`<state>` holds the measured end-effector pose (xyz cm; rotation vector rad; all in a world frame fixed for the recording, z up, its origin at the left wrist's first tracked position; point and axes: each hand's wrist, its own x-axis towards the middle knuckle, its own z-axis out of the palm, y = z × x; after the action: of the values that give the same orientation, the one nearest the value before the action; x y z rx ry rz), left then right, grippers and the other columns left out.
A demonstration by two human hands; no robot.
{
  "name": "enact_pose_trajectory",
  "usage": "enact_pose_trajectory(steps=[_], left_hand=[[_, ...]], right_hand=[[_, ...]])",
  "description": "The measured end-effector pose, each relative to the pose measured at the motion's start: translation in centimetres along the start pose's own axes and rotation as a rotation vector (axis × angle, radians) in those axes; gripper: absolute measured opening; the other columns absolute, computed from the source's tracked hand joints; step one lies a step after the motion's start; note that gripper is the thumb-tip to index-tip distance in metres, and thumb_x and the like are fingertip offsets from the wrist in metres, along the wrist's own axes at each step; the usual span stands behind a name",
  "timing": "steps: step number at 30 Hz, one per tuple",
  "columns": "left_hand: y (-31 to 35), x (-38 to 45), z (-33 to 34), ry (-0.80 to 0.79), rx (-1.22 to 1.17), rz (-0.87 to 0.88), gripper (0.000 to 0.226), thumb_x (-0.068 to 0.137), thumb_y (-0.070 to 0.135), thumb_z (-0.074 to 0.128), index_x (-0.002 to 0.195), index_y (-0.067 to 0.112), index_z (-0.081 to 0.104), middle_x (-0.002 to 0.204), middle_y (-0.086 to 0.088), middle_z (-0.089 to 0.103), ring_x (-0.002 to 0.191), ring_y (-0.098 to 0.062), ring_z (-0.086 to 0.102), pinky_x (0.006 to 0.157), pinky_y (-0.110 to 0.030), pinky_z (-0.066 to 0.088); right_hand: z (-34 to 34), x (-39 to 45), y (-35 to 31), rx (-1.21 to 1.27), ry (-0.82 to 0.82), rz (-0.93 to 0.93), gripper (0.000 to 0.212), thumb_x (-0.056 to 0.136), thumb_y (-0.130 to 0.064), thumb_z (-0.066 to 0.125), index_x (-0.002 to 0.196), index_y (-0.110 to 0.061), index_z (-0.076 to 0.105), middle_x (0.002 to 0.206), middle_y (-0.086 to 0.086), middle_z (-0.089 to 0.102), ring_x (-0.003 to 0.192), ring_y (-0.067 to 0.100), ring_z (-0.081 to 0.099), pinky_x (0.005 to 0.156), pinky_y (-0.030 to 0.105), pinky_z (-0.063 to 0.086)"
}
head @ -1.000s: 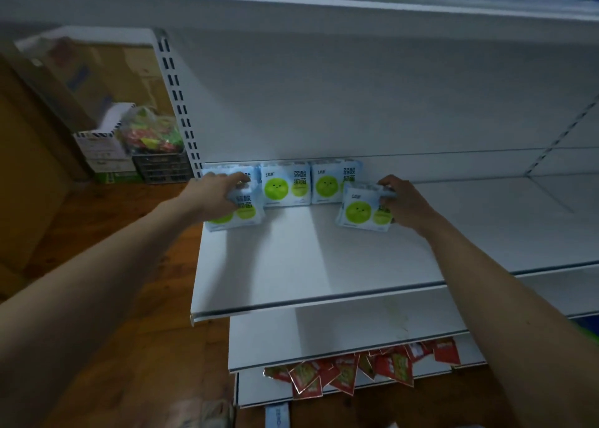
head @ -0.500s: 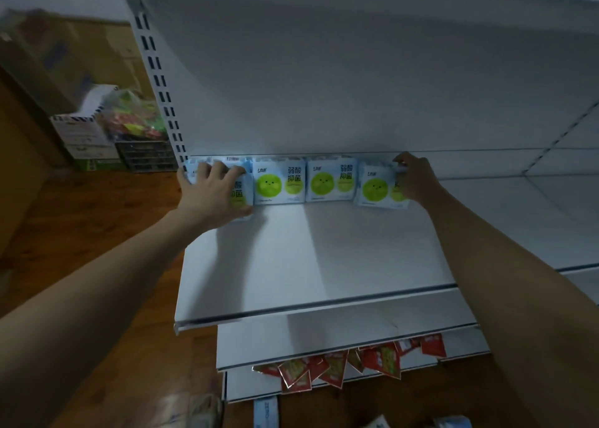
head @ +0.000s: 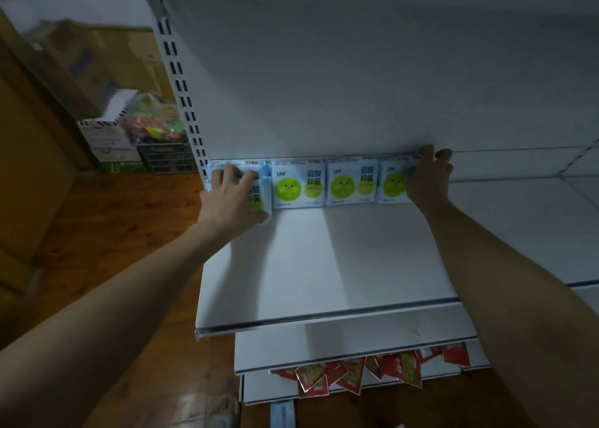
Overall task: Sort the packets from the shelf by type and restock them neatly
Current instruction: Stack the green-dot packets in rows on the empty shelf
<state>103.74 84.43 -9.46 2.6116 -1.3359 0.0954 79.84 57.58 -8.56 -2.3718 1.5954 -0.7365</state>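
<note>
Several light-blue packets with green smiley circles stand in a row against the back wall of the white shelf (head: 340, 265). My left hand (head: 231, 197) grips the leftmost packet (head: 257, 197), fingers curled over its top edge. My right hand (head: 428, 181) holds the rightmost packet (head: 393, 184) at its right side, fingers curled over its top. Two packets (head: 298, 184) stand untouched between them.
Red packets (head: 353, 374) lie jumbled on a lower shelf. A slotted upright (head: 181, 87) marks the shelf's left end. Beyond it on the wooden floor stand a white box (head: 103, 132), a dark crate (head: 168, 156) and a bag of colourful items (head: 155, 122).
Both hands have pushed the outer packets back from the shelf's middle into the row against the wall, where they now stand upright beside the others.
</note>
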Motion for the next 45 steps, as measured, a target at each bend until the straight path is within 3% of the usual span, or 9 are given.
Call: enact_pose_trajectory(steps=[8, 14, 19, 24, 28, 30, 33, 37, 45], left_hand=[[0.3, -1.0, -1.8, -0.071, 0.052, -0.028, 0.089, 0.069, 0.063, 0.073, 0.141, 0.038, 0.027, 0.144, -0.006, 0.026, 0.139, -0.03, 0.017, 0.109, -0.071, 0.017], [2.6, -5.2, -5.6, -0.03, 0.076, -0.04, 0.09, 0.073, 0.07, 0.066, 0.145, 0.034, 0.026, 0.151, -0.007, 0.026, 0.144, -0.031, 0.015, 0.112, -0.069, 0.011], [5.6, -13.0, -8.9, 0.044, 0.029, -0.087, 0.062, 0.086, 0.064, 0.055, 0.138, 0.033, 0.041, 0.142, -0.005, 0.042, 0.135, -0.031, 0.031, 0.11, -0.058, 0.026], [7.2, -20.8, -11.6, 0.086, -0.132, -0.139, 0.031, 0.093, 0.054, 0.048, 0.107, 0.031, 0.063, 0.109, -0.001, 0.064, 0.102, -0.024, 0.056, 0.082, -0.04, 0.052], [8.3, -25.0, -13.2, 0.053, -0.143, -0.177, 0.03, 0.09, 0.057, 0.047, 0.101, 0.034, 0.063, 0.101, 0.003, 0.067, 0.087, -0.02, 0.061, 0.073, -0.037, 0.056], [8.8, -26.8, -13.6, 0.048, -0.146, -0.17, 0.03, 0.09, 0.056, 0.047, 0.1, 0.033, 0.064, 0.098, 0.004, 0.068, 0.083, -0.019, 0.061, 0.072, -0.037, 0.056], [9.4, -29.3, -13.9, 0.032, -0.139, -0.145, 0.031, 0.09, 0.056, 0.047, 0.101, 0.033, 0.064, 0.096, 0.003, 0.068, 0.088, -0.019, 0.06, 0.075, -0.037, 0.055], [9.4, -32.9, -13.6, -0.026, -0.124, -0.109, 0.032, 0.091, 0.055, 0.046, 0.104, 0.032, 0.064, 0.096, 0.001, 0.066, 0.096, -0.021, 0.056, 0.075, -0.035, 0.049], [7.4, -41.6, -9.3, -0.096, -0.213, -0.091, 0.031, 0.087, 0.059, 0.046, 0.102, 0.036, 0.062, 0.102, 0.005, 0.066, 0.103, -0.019, 0.053, 0.083, -0.041, 0.052]], right_hand=[[-2.8, -4.5, -2.2, 0.176, -0.096, -0.043, 0.022, 0.096, -0.011, 0.049, 0.116, -0.003, 0.052, 0.118, 0.022, 0.053, 0.104, 0.034, 0.052, 0.075, 0.033, 0.037], [-6.8, -9.2, -2.9, 0.232, -0.267, -0.092, 0.026, 0.101, -0.027, 0.044, 0.101, -0.006, 0.06, 0.095, 0.01, 0.063, 0.084, 0.024, 0.057, 0.068, 0.031, 0.041], [-12.0, -14.0, -2.2, 0.294, -0.324, -0.138, 0.034, 0.099, -0.033, 0.047, 0.095, -0.004, 0.064, 0.089, 0.014, 0.068, 0.085, 0.03, 0.064, 0.077, 0.035, 0.051], [-16.1, -20.5, -2.0, 0.365, -0.402, -0.204, 0.037, 0.097, -0.029, 0.05, 0.086, 0.004, 0.063, 0.085, 0.023, 0.068, 0.083, 0.037, 0.066, 0.076, 0.042, 0.054], [-18.7, -25.2, -2.0, 0.356, -0.442, -0.252, 0.031, 0.09, -0.018, 0.05, 0.079, 0.009, 0.058, 0.082, 0.03, 0.063, 0.067, 0.038, 0.059, 0.062, 0.032, 0.038], [-20.0, -27.4, -2.2, 0.322, -0.442, -0.259, 0.026, 0.088, -0.018, 0.051, 0.067, -0.003, 0.053, 0.066, 0.021, 0.053, 0.059, 0.028, 0.046, 0.061, 0.03, 0.032], [-21.8, -30.4, -2.7, 0.274, -0.428, -0.27, 0.026, 0.089, -0.02, 0.053, 0.064, -0.016, 0.046, 0.062, 0.009, 0.042, 0.061, 0.019, 0.038, 0.059, 0.031, 0.029], [-22.8, -34.5, -3.4, 0.167, -0.47, -0.283, 0.035, 0.09, -0.028, 0.054, 0.059, -0.016, 0.044, 0.069, 0.008, 0.055, 0.069, 0.027, 0.054, 0.062, 0.03, 0.036], [-21.6, -45.0, -4.1, 0.089, -0.685, -0.286, 0.03, 0.092, -0.027, 0.055, 0.066, -0.013, 0.048, 0.067, 0.005, 0.054, 0.068, 0.026, 0.053, 0.061, 0.032, 0.04]])
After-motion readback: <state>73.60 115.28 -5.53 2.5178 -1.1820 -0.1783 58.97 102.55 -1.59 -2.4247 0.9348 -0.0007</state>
